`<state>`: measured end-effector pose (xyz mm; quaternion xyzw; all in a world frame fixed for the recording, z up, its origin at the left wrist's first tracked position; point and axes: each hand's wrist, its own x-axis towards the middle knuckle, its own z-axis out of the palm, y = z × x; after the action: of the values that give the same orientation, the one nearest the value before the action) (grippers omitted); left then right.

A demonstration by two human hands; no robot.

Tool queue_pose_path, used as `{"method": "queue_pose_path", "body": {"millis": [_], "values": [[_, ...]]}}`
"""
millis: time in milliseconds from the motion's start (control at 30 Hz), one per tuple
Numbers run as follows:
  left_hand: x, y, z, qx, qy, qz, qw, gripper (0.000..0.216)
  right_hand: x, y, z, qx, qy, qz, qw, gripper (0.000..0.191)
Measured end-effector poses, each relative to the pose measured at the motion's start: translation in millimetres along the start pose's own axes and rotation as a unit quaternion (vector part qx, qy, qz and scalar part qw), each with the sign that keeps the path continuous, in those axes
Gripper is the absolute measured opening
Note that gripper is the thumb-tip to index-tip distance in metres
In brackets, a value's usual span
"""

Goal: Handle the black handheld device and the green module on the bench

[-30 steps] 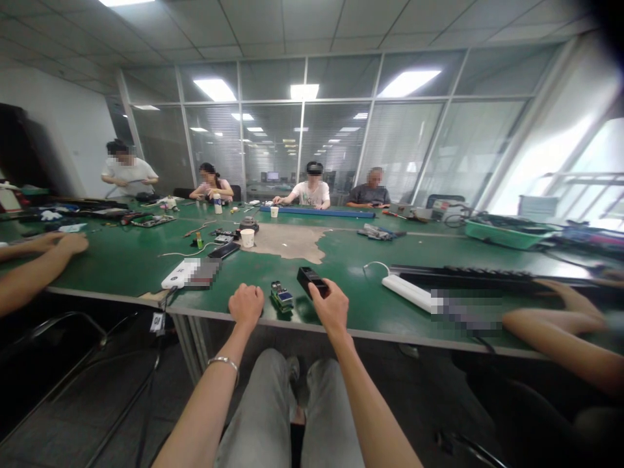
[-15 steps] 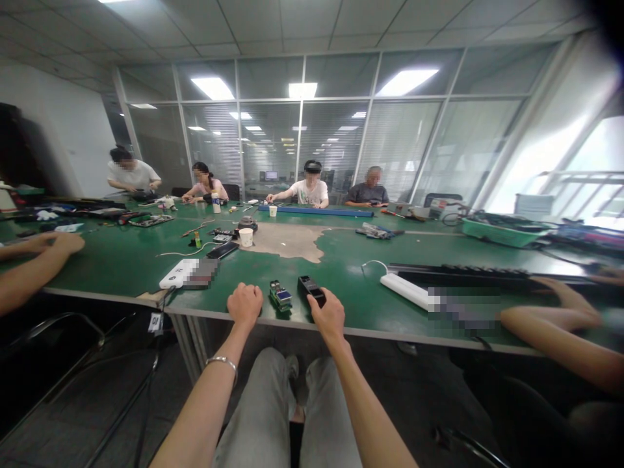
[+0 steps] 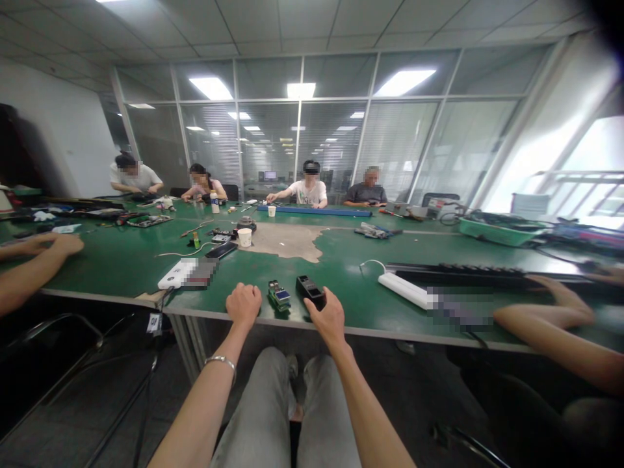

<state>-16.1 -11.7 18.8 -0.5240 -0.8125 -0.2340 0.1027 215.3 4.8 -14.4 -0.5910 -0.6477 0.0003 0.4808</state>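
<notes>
The black device (image 3: 308,288) lies on the green table (image 3: 121,263) with its near end inside the grip of your right hand (image 3: 330,316). Your fingers are curled over that end and closed on it, and the far end points away from you and slightly to the left. The device lies flat on the table top, just inside the near edge, and your wrist hangs over that edge.

Just to the left of this grip, not touching it, stands a small circuit module (image 3: 279,296) with a blue face. It sits between your two hands. On its other side your left hand (image 3: 244,304) rests at the table edge, rolled into a closed fist. Nothing shows inside the fist, and it stays clear of the module. A thin silver bracelet (image 3: 221,361) circles that wrist.

Further left of the left fist lies a white power strip (image 3: 171,278), near the table corner. Beyond it, further out on the table, stands a white paper cup (image 3: 244,237) beside a worn, bare patch (image 3: 287,242) in the green surface. To the right of your right grip, well apart from it, lies a second white power strip (image 3: 402,288) with a long black bar (image 3: 487,273) behind it.

A co-worker's forearm (image 3: 550,322) rests on the table at the far right. Another person's hand (image 3: 63,244) lies on the table at the far left. Several people sit at work along the far side of the table.
</notes>
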Motion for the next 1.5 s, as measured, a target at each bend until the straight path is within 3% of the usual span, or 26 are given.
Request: {"method": "queue_pose_path", "body": {"millis": [133,400,567,733,867,1500], "values": [[-0.2,0.7,-0.8,0.004,0.004,-0.003,1.0,0.048,1.6,-0.4,1.1,-0.005,0.004,0.002,1.0,0.072],[-0.4,0.0,-4.1,-0.004,-0.004,0.002,1.0,0.048,5.3,-10.3,-5.3,0.035,-0.006,0.028,0.999,0.047],[-0.5,-0.2,-3.6,0.004,0.003,0.001,1.0,0.048,9.3,-48.1,-16.5,0.122,-0.002,0.062,0.991,0.044],[-0.5,0.2,-3.0,0.001,0.004,-0.002,1.0,0.048,12.3,-95.4,-17.5,0.148,-0.015,0.013,0.989,0.036],[0.4,-1.0,-2.5,-0.001,0.003,-0.001,1.0,0.048,11.5,-114.3,-8.6,0.115,-0.025,-0.016,0.993,0.031],[0.9,-2.4,-3.8,0.001,-0.003,0.0,1.0,0.047,-12.9,-101.9,15.5,0.02,-0.047,-0.017,0.999,0.034]]}}
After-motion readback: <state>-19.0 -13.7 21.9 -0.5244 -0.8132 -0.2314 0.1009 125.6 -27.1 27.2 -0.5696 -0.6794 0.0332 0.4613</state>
